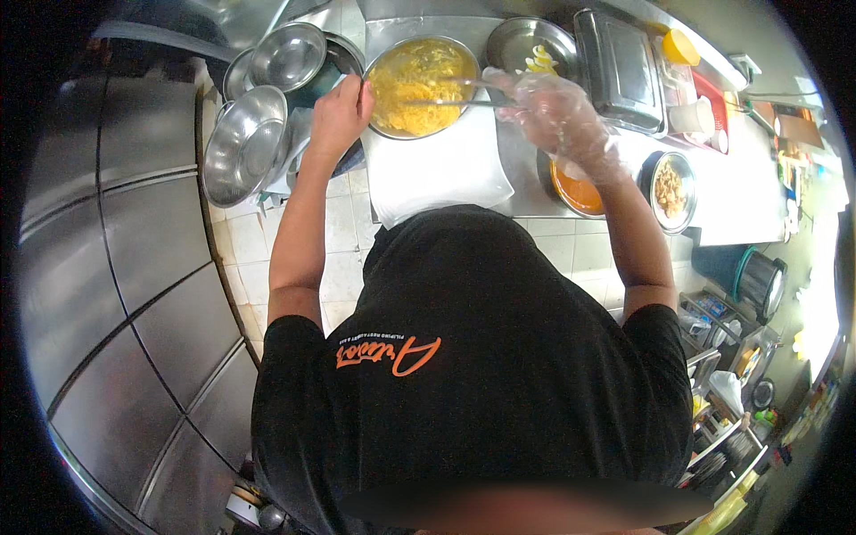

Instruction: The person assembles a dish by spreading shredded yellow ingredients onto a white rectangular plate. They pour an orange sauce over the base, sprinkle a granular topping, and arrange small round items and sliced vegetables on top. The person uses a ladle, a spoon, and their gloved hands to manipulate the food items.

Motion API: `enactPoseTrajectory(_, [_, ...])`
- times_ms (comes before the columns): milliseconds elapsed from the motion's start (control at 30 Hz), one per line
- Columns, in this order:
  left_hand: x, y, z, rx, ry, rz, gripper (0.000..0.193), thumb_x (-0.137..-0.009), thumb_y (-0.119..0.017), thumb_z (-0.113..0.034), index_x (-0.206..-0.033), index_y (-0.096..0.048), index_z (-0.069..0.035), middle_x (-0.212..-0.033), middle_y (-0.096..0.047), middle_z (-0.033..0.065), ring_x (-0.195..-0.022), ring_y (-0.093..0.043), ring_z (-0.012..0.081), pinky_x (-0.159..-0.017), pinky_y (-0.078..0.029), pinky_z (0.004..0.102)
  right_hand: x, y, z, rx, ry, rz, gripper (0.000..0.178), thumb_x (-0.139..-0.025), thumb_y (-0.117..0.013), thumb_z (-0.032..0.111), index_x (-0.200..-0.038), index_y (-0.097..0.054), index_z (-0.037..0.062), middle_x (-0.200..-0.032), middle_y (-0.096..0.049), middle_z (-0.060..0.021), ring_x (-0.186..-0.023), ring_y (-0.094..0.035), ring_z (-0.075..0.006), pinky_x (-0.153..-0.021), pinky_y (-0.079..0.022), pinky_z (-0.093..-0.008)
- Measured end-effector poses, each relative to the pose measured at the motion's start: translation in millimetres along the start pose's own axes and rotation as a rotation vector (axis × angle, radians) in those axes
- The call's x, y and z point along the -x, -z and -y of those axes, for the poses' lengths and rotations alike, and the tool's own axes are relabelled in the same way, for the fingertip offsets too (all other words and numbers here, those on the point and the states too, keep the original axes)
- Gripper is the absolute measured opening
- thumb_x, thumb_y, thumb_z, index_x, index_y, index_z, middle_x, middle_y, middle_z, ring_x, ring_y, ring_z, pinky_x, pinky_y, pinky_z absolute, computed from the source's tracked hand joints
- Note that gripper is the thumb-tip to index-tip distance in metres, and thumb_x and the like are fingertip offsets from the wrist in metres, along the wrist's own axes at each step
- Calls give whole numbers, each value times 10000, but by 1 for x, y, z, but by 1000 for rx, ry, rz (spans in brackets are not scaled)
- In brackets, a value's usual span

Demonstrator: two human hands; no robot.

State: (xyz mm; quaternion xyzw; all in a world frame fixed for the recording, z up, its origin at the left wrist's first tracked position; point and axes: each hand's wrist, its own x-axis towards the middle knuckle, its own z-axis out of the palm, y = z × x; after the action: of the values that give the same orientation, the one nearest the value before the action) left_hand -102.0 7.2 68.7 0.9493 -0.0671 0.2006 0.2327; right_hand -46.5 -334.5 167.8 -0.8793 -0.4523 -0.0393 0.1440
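A round metal bowl [374, 124] stands at the back of the counter with yellow noodles [419, 100] in it. Fingers of my bare left hand [341, 114] are closed on its left rim. My right hand [555, 111], in a clear plastic glove, grips metal tongs [477, 84]. The two arms of the tongs are apart and reach over the noodles from the right. Just in front of the bowl lies a white square plate [432, 174] with wavy edges. Some noodles look smeared, and the glove partly hides my right fingers.
Metal bowls [288, 56] and a perforated colander [245, 147] stand at the left. Behind my right hand sits a metal pan [510, 40] with pale yellow-white slices [539, 61], beside a lidded steel container [621, 71]. Orange sauce [578, 190] and a bowl of brown pieces [670, 191] are at the right.
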Motion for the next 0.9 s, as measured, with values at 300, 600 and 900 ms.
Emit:
enactPoseTrajectory(300, [4,7,5,-13,-15,-40,207,-947,-632,-164,-835,-501,-49,-710,-601,165,-624,-622,383,-550,-502,469,58,-36,-12,-981,-454,385,535,-929,-674,416,-1304,-587,44,-1104,-662,-107,-1100,-608,-216,-992,-455,-362])
enactPoseTrajectory(600, [0,17,-11,-117,-153,-27,212,-913,-665,-152,-812,-505,-55,-710,-604,123,-613,-640,312,-553,-521,414,83,-43,8,-1357,-780,406,543,-938,-666,439,-1268,-557,22,-935,-533,16,-741,-451,-67,-631,-356,-212])
enactPoseTrajectory(900, [4,20,-15,-177,-237,-27,229,-889,-684,-126,-797,-486,-59,-704,-586,103,-619,-642,286,-542,-528,378,88,-24,-6,-854,-567,314,502,-969,-670,393,-1294,-620,13,-893,-656,-100,-847,-620,-185,-787,-504,-349])
